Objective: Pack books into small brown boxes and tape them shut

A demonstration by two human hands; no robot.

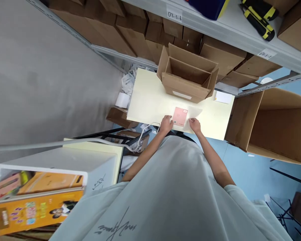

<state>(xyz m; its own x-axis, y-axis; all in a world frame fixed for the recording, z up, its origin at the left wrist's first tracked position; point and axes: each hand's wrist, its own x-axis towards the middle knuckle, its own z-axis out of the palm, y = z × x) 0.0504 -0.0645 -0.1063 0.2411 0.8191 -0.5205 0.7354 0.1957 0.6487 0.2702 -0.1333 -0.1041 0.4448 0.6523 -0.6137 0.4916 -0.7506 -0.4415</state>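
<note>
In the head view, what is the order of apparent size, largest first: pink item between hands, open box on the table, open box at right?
1. Open box at right
2. Open box on the table
3. Pink item

a white label (174,14) on the shelf beam (215,30) reads d3-5-6.

Head-worn camera, facing forward and down — wearer's shirt (175,187) nearest, tabletop (149,97) farther below

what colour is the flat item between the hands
The flat item is pink, best seen in the head view.
</note>
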